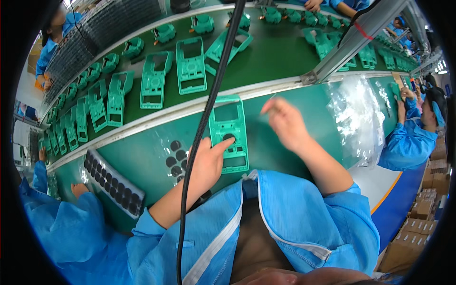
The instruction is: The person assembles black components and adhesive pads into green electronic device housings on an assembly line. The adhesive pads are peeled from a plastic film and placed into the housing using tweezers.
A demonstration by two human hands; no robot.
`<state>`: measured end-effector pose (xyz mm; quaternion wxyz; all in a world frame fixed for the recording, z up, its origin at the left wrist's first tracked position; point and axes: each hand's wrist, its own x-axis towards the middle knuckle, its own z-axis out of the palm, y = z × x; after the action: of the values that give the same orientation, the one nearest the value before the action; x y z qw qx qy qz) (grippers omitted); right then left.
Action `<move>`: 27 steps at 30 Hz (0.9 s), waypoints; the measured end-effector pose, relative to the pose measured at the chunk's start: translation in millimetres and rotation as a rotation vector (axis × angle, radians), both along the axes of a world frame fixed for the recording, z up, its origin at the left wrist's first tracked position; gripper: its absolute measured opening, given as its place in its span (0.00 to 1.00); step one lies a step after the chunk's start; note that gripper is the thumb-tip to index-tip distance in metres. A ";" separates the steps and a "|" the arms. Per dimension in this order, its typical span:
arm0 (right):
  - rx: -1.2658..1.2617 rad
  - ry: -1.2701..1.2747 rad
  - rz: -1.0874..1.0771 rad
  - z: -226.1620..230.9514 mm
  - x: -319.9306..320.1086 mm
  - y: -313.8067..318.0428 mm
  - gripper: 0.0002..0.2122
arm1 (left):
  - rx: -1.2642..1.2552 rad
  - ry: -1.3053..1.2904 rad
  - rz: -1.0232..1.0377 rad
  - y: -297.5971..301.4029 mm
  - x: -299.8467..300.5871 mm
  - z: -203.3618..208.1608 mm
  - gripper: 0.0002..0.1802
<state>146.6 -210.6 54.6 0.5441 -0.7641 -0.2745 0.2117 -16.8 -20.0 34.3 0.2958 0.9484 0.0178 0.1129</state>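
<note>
A green plastic housing [229, 126] with a large rectangular opening lies on the bench in front of me. My left hand [206, 161] is at its left edge, one digit pressing on a black round disc [229, 139] set in the housing. The other fingers are partly hidden beside the edge. To the right of the housing, my right hand [286, 124] is raised, its fingertips pinched together. Motion blurs them, and whatever is between them is too small to make out. Several loose black discs [176, 156] on a clear sheet lie left of my left hand.
A strip with rows of black discs [114, 183] lies at the left. Clear plastic bags [358, 121] cover the bench at right. Beyond the metal rail [266, 89], a green belt carries housings [191, 65] and smaller green parts. A black cable [213, 95] hangs across the view. Co-workers sit on both sides.
</note>
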 end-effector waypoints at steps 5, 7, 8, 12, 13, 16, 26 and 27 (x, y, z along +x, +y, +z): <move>-0.405 -0.144 0.248 -3.6 -56.6 4.6 0.15 | -0.135 -0.055 -0.021 3.8 -2.1 -0.4 0.18; -0.297 -0.145 0.157 -6.5 -67.8 17.1 0.16 | -0.224 -0.054 -0.023 7.2 -5.4 1.1 0.22; -0.304 -0.166 0.145 -7.6 -64.1 20.5 0.16 | -0.229 -0.076 -0.034 6.3 -6.8 2.2 0.22; -0.184 0.066 -0.107 -5.8 -23.8 22.5 0.17 | -0.337 -0.255 0.062 12.1 -13.0 17.4 0.30; -0.189 0.018 -0.135 -11.8 -0.3 17.6 0.17 | -0.253 -0.284 0.060 16.9 -12.1 17.6 0.30; -0.474 -0.301 -0.218 -9.8 88.1 5.2 0.21 | -0.130 -0.334 0.108 21.6 -7.4 14.1 0.26; -0.506 -0.892 -0.359 1.2 133.7 83.6 0.17 | -0.112 -0.274 0.059 15.8 -10.4 4.5 0.19; -0.474 -0.857 -0.278 -4.4 124.9 102.0 0.17 | -0.118 -0.272 0.071 15.9 -11.0 3.2 0.19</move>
<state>271.6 -108.5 50.3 0.2172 -0.9141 -0.3131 -0.1390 -27.9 -4.1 37.5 0.3464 0.9041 0.0175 0.2497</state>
